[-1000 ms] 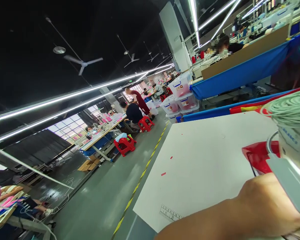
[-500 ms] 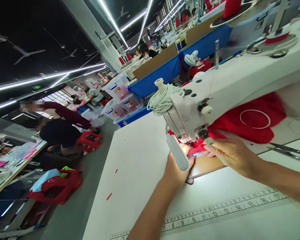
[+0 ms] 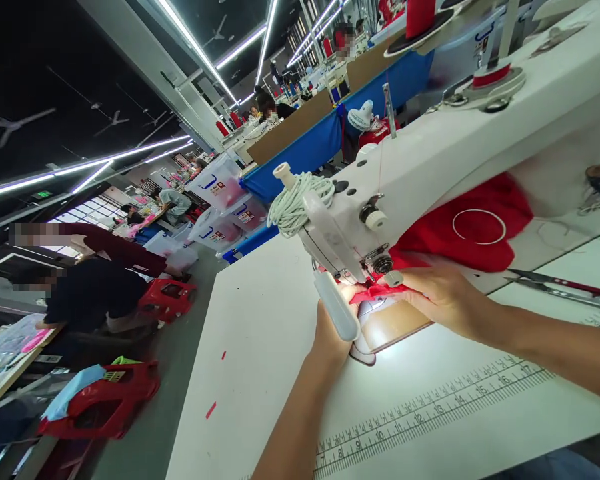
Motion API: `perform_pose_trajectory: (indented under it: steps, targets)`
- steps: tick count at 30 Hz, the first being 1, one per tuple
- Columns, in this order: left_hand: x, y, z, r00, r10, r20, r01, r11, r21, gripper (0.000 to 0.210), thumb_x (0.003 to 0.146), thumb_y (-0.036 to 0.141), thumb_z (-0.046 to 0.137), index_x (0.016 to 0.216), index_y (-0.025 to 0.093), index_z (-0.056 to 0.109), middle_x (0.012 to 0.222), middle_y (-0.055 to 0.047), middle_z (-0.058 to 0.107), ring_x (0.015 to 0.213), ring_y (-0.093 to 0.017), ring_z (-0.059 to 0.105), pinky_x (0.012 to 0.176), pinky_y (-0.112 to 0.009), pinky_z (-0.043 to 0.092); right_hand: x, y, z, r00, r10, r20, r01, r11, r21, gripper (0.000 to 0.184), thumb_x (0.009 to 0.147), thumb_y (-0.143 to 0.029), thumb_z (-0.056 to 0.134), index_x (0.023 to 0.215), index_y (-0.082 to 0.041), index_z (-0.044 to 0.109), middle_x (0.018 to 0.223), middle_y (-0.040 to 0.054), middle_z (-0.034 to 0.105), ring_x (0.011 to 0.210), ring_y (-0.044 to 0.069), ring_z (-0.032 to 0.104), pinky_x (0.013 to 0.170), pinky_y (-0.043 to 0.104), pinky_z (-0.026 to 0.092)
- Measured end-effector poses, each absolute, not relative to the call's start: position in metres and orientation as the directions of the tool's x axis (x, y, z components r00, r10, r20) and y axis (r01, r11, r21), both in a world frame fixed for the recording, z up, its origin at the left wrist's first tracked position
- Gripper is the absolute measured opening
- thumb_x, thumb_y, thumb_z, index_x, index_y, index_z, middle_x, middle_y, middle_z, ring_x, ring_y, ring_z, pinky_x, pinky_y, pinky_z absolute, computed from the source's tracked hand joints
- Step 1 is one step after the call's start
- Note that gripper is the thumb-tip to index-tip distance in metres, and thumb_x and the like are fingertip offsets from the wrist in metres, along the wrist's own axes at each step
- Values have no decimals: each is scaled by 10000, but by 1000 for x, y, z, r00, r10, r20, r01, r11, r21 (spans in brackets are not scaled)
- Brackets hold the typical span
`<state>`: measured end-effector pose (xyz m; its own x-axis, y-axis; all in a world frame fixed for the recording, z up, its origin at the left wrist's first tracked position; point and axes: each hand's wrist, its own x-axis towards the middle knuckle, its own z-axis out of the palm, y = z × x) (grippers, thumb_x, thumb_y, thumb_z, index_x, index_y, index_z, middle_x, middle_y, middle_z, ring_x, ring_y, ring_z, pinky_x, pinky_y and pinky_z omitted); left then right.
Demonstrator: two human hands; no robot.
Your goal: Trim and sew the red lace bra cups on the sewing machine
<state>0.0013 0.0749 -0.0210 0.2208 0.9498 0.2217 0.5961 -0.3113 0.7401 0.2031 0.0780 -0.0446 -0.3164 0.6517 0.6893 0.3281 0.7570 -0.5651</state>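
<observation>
A white sewing machine (image 3: 430,153) stands over the table, with red fabric (image 3: 380,292) under its head near the needle. My left hand (image 3: 330,327) is closed on the left edge of that fabric, its fingers partly hidden behind the machine's grey lamp-like bar (image 3: 337,307). On the right side, my right hand (image 3: 435,297) pinches the same fabric close to the presser foot. More of the red cloth (image 3: 470,230) lies bunched under the machine arm, with a thin white ring (image 3: 479,227) on top. The needle itself is hidden.
Scissors (image 3: 565,283) lie right of my right hand. A printed ruler scale (image 3: 420,413) runs along the table's front. Small red scraps (image 3: 211,410) dot the white tabletop (image 3: 260,360). Red stools (image 3: 105,407) and two people bending at a table are at left; clear bins (image 3: 220,180) stand behind.
The view has shifted, so the machine and both hands appear further left. Both hands stay on the red fabric at the machine head; the fabric between them looks flatter, with the plate below more exposed.
</observation>
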Motion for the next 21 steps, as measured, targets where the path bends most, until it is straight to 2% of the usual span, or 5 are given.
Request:
perform_pose_trajectory:
  steps: [7,11,14,18,21]
  targets:
    - [5,72,-15,284,921,267,625,-389,677,235,911,239,505,734,208,657,771,-40,599,824,-206,588,784,-346,506,204,78,-41,-310,591,745,292,805,-517,141,972,-102,435,920,-208,513,741,-21,555,631,97,535,592,190,445]
    - [7,73,-17,301,918,258,691,-396,605,56,831,188,641,785,205,669,831,-23,616,835,-199,577,741,-327,489,205,78,-40,-331,578,746,343,810,-476,166,951,-57,417,996,-188,508,709,-27,510,596,103,483,556,202,429]
    - [10,74,-24,256,934,249,733,-356,580,14,810,181,669,798,188,668,826,-20,601,829,-196,576,723,-319,485,206,78,-41,-315,549,775,363,824,-436,216,959,-61,414,1118,-177,505,778,1,569,642,110,522,593,204,452]
    - [12,74,-30,247,924,292,764,-371,528,114,864,232,608,791,186,683,796,-26,607,786,-188,578,707,-316,485,206,78,-43,-290,497,817,382,843,-378,265,953,-30,426,1162,-181,490,817,7,599,686,105,549,627,193,456]
    - [10,72,-31,337,868,366,779,-475,409,249,921,253,503,764,186,684,761,-43,609,780,-201,579,696,-326,483,208,77,-42,-317,504,803,374,845,-382,203,945,-17,418,1021,-186,500,738,-19,537,614,98,496,558,194,417]
